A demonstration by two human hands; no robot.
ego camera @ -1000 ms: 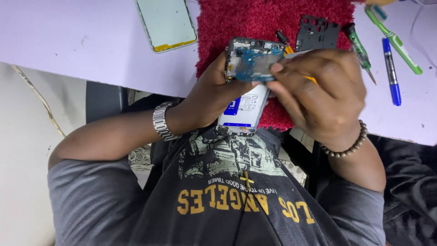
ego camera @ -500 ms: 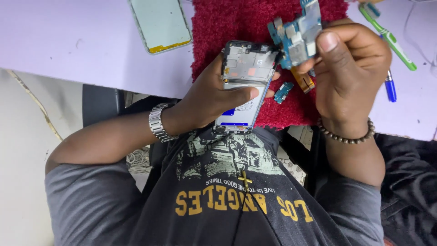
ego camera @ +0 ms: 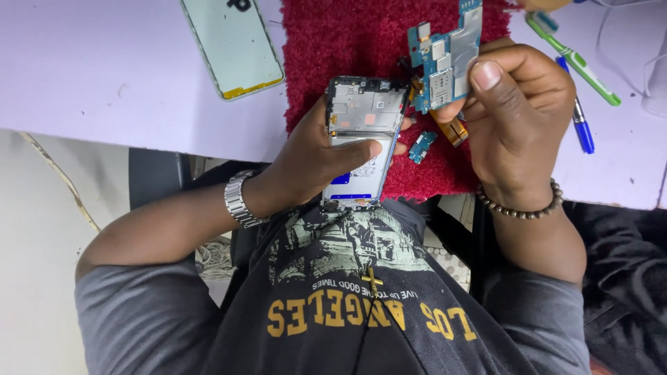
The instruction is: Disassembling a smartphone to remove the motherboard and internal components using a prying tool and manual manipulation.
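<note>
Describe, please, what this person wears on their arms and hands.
The left hand and right hand are bare, with no gloves or visible rings. The left wrist carries a silver metal link watch band; the right wrist carries a bracelet of small dark round beads. Grey short sleeves cover the upper arms, and the forearms are uncovered.

So the bench (ego camera: 104, 76) has a pale lilac top, with its front edge running across just above the person's lap. A fuzzy red mat (ego camera: 347, 42) sits in the middle of it. Left of the mat lies a phone back cover (ego camera: 233, 45), inner side up, pale green with a yellowish strip at one end. Over on the right, a green-and-white tool (ego camera: 573, 62) and a blue pen (ego camera: 580, 121) lie side by side, both angled. A small blue circuit piece (ego camera: 422, 147) and an orange flex strip (ego camera: 453, 130) rest on the mat.
</note>
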